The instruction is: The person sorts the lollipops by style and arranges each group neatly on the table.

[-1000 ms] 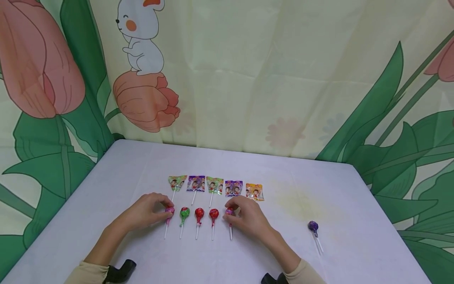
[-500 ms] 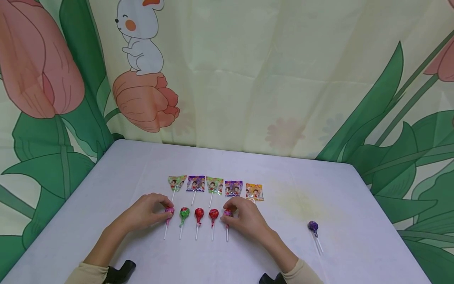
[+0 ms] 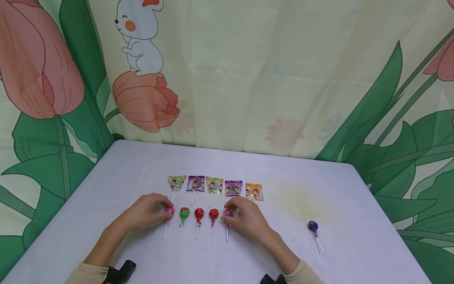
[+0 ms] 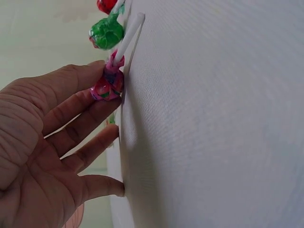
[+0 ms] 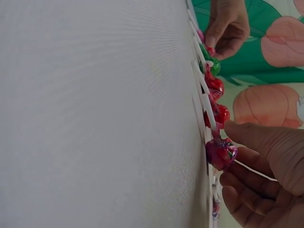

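Observation:
My left hand (image 3: 148, 212) pinches the head of a pink-wrapped lollipop (image 4: 108, 86) between thumb and fingers, at the left end of a row. At the other end my right hand (image 3: 247, 217) holds a second pink lollipop (image 5: 221, 154) the same way. Both lie on the table with their white sticks pointing toward me. Between them lie a green lollipop (image 3: 184, 213) and two red ones, a red lollipop (image 3: 199, 213) and another red lollipop (image 3: 213, 214) to its right. The fingers partly cover both held heads.
Behind this row lies a second row of flat-bagged lollipops, from a green bag (image 3: 176, 182) to an orange bag (image 3: 254, 191). A purple lollipop (image 3: 313, 226) lies apart on the right of the white-covered table (image 3: 269, 252). A printed curtain (image 3: 241, 79) hangs behind.
My right hand has shifted its pink lollipop slightly left, closer to the red one, within the first half second. Since then it stays put. My left hand has kept its place throughout.

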`<state>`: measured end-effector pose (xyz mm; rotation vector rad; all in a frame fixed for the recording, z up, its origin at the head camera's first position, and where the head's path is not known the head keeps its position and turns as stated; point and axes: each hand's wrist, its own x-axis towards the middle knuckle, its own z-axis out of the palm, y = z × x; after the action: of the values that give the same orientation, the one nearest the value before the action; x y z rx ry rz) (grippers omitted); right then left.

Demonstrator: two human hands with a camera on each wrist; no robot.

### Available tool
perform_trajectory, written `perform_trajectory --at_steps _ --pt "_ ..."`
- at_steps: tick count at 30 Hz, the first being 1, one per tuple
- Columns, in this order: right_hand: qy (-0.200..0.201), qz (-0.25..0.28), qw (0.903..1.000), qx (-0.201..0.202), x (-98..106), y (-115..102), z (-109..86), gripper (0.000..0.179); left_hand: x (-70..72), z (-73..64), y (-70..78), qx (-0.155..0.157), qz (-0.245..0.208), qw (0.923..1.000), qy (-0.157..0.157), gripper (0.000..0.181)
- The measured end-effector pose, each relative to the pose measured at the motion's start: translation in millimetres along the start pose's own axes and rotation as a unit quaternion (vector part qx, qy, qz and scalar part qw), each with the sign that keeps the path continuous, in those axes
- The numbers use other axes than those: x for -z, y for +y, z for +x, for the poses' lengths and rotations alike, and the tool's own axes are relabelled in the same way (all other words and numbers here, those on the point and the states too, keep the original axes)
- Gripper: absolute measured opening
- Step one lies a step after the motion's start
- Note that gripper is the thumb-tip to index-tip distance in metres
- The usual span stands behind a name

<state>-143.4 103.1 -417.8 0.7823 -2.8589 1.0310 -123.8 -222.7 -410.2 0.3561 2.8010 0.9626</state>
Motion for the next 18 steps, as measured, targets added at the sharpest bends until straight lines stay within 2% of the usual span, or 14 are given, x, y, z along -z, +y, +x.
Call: perform_trajectory --at_steps 18 --pt "0.032 -0.003 0.9994 -0.014 13 11 -13.3 0.022 0.4 0.6 -0.9 -0.014 0.008 0.9999 0.002 0.022"
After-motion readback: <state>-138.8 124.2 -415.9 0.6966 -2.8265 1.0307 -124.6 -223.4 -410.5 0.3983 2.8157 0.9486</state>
